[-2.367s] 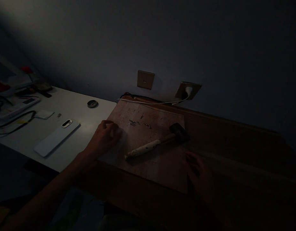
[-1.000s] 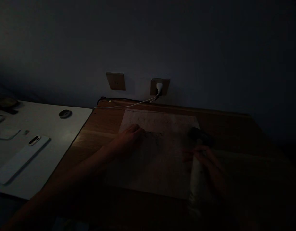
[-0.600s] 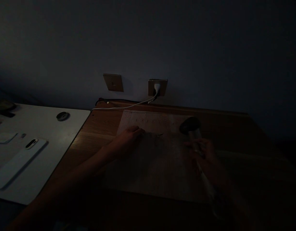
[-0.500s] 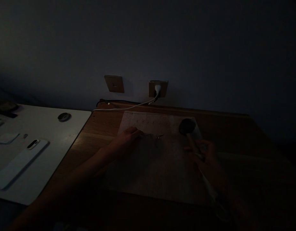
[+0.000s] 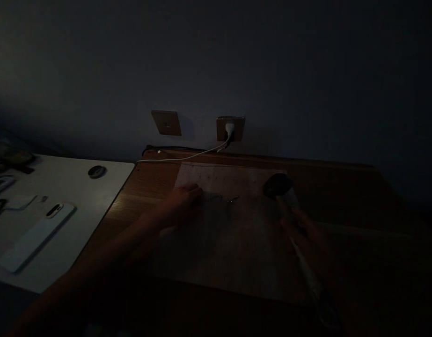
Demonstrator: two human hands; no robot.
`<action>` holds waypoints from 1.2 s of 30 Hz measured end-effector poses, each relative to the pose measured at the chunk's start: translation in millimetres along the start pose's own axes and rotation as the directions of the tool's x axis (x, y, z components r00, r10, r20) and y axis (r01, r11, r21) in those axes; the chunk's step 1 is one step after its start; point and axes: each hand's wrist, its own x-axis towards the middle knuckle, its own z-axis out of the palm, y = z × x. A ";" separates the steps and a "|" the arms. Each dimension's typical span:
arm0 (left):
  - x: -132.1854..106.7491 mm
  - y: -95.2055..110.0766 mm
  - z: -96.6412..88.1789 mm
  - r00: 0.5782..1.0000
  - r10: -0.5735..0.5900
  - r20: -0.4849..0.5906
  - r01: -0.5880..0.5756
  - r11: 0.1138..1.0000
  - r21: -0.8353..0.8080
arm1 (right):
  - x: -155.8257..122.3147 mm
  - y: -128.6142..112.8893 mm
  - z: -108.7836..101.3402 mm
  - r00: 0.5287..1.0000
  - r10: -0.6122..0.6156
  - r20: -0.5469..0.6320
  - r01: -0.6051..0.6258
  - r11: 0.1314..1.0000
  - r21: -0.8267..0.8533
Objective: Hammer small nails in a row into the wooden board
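Gripping the mallet (image 5: 277,185) by its pale handle, my right hand (image 5: 304,230) has its black head over the board's (image 5: 230,262) far right corner, near the small nails (image 5: 230,200). My left hand (image 5: 182,205) rests curled beside them; whether it pinches one I cannot tell. Risk: in this dim light, a misjudged blow could strike fingers or scatter nails.

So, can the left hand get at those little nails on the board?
Probably yes. The left hand rests on the board with the nails just past it and nothing between. The hammer, held by the right hand, is off to the side.
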 end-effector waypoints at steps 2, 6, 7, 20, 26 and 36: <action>3.4 1.1 -3.7 1.000 0.002 0.028 -0.003 1.000 0.007 | -0.6 1.3 -2.8 1.000 -0.006 0.006 0.006 1.000 0.016; 6.0 -2.9 -14.0 0.998 0.031 0.051 -0.032 0.999 0.007 | -2.3 1.8 -9.1 0.999 -0.019 -0.047 0.021 0.998 0.051; 5.7 -4.5 -16.3 0.998 0.048 0.048 -0.049 0.999 0.010 | -2.9 0.4 -10.3 0.998 -0.016 -0.065 0.020 0.998 0.061; 6.6 3.6 -16.9 0.956 0.261 0.136 -0.290 0.916 0.277 | -3.0 -3.8 -5.6 0.996 0.027 -0.081 -0.022 0.998 0.064; 16.9 12.3 -14.5 0.952 0.223 0.211 -0.281 0.909 0.307 | 0.1 0.3 -5.5 0.995 0.015 -0.102 -0.014 1.000 0.005; 31.5 33.1 -22.1 0.944 0.193 0.268 -0.269 0.919 0.288 | -1.0 -1.2 -5.4 0.996 0.029 -0.083 -0.029 1.000 0.001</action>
